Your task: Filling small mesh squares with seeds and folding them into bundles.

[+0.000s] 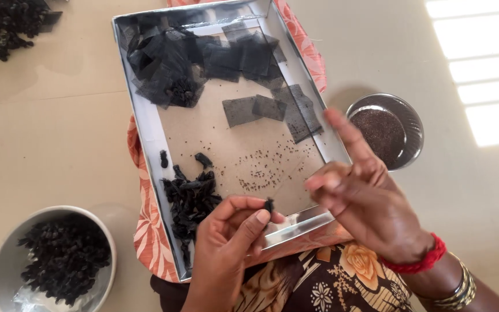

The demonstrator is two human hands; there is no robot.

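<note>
Floor [47,115] of pale tiles spreads under everything. A shallow cardboard tray [145,124] rests on the person's lap, holding black mesh squares [203,58] at its far end, scattered small seeds [261,167] in the middle and a heap of twisted black bundles [190,199] near the front left corner. A metal bowl [4,260] at lower left holds more bundles; a smaller steel bowl [414,124] of dark seeds sits right of the tray. The right hand [368,202] hovers over the tray's near edge, index finger straight, other fingers curled. The left hand [232,242] pinches one tiny black bundle [269,204] between thumb and fingertips above that edge
</note>
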